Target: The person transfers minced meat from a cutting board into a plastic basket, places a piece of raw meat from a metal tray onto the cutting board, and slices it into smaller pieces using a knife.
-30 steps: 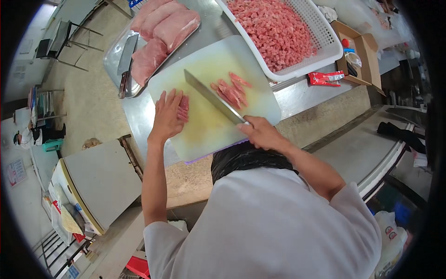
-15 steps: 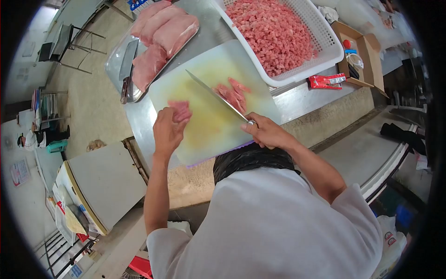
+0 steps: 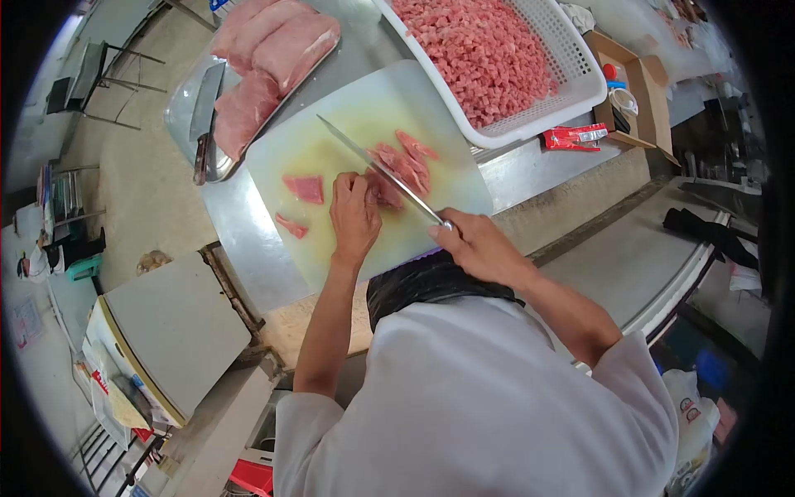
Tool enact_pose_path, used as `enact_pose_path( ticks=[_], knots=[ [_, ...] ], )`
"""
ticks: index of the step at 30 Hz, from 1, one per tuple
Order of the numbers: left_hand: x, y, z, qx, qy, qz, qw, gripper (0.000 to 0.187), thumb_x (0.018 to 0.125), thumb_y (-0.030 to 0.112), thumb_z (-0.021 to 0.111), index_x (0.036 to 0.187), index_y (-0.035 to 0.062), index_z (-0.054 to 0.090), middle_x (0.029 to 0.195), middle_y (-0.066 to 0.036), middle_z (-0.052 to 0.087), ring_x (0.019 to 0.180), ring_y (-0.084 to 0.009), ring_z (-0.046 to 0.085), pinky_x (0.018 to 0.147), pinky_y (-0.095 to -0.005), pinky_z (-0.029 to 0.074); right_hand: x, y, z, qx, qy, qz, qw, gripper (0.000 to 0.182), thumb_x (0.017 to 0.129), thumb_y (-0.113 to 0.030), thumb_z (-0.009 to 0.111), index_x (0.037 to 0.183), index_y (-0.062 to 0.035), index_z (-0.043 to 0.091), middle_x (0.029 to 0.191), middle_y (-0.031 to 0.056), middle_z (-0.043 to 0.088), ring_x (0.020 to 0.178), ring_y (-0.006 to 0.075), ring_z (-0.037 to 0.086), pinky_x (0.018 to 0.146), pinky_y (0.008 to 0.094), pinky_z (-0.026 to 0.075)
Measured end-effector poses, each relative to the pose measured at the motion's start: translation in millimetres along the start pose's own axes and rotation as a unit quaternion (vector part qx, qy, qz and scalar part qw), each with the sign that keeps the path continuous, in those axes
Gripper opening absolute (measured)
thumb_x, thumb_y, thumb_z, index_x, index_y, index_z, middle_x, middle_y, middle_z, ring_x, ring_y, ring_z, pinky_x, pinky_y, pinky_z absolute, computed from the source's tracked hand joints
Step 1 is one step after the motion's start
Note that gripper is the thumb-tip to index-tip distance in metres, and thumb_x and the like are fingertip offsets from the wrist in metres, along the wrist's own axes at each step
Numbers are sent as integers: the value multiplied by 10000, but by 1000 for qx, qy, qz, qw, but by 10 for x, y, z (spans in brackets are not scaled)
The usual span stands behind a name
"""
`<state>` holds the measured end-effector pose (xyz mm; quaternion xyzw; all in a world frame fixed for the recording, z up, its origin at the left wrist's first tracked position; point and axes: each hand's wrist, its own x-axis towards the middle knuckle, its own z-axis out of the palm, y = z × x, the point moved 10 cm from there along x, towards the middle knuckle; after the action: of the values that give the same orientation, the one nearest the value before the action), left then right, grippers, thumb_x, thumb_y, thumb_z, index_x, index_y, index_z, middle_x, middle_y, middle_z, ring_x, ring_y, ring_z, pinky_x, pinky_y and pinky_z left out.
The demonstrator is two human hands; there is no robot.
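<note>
My right hand (image 3: 476, 244) is wrapped round the handle of a long knife (image 3: 373, 163), whose blade points up and left over the cutting board (image 3: 356, 103). Just left of the blade, my left hand (image 3: 356, 214) has its fingers bent down against a piece of meat (image 3: 383, 190), partly hidden by the fingers and blade. More meat pieces (image 3: 407, 166) lie right of the blade. A flat meat slice (image 3: 305, 189) and a small scrap (image 3: 291, 225) rest on the board left of my left hand.
Behind the board, a white basket (image 3: 580, 79) holds diced meat (image 3: 480, 62). A metal tray (image 3: 222, 168) at upper left carries large meat slabs (image 3: 294, 50) and another knife (image 3: 204, 112). A red packet (image 3: 574, 137) and open cardboard box (image 3: 658, 116) stand at right.
My left hand has moved right, from the flat slice to the meat beside the blade. The slice now lies released on the board, and a small scrap shows below it.
</note>
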<state>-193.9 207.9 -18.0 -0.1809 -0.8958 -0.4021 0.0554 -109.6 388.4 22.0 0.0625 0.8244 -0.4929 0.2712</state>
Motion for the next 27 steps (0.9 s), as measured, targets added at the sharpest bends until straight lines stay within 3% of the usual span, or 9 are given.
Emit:
enact_pose_path(
  ticks=[2,6,9,15,18,21,24,27],
  knots=[
    [14,34,16,0,14,0,1000,185,919,-32,601,1103,-15,616,1026,-207,566,956,-420,582,814,-495,484,-168,-147,-22,18,-2,24,1000,491,1067,-392,562,1197,71,661,845,266,719,865,477,709,845,507,537],
    [8,22,11,-19,27,7,999,172,902,-65,571,1069,-29,591,1004,-224,551,926,-439,574,797,-507,477,-120,-119,39,-4,28,-14,1000,482,1070,-367,564,1194,91,654,882,288,713,898,479,713,851,511,539],
    [12,5,24,-26,26,17,999,157,897,-70,568,1048,-30,582,999,-229,549,922,-437,572,791,-504,471,51,-172,92,-2,-69,68,995,463,1072,-348,565,1203,90,638,982,330,698,966,500,693,866,515,532],
    [8,-8,16,-43,25,23,999,138,883,-88,560,1007,-29,575,968,-215,548,898,-433,559,769,-498,458,513,-228,257,28,55,-93,994,436,1066,-316,575,1224,89,592,938,349,684,924,540,677,813,548,519],
    [-2,-59,45,-49,32,16,998,132,894,-90,559,1009,-30,579,956,-208,547,882,-428,558,759,-495,459,226,-178,242,-10,-26,22,999,429,1060,-306,585,1229,88,587,910,344,686,910,541,679,801,563,514],
    [-48,-135,85,-44,20,-4,999,215,924,-24,588,1133,1,632,1022,-198,575,952,-409,579,834,-502,463,359,-83,307,12,9,-31,999,443,1055,-320,589,1225,89,594,902,339,687,916,535,679,807,571,507],
    [-100,-173,40,-84,47,2,995,182,922,-19,594,1100,-3,629,1018,-201,586,954,-412,581,840,-506,466,580,-232,307,-22,74,-113,991,454,1052,-339,587,1226,79,601,871,321,690,897,534,678,801,576,509],
    [-137,-212,39,-90,60,3,994,163,904,-27,596,1064,-5,618,1005,-202,595,948,-418,578,834,-508,467,524,-227,252,-20,22,-22,999,443,1053,-345,576,1227,60,614,914,327,694,916,542,670,815,582,513]
  ],
)
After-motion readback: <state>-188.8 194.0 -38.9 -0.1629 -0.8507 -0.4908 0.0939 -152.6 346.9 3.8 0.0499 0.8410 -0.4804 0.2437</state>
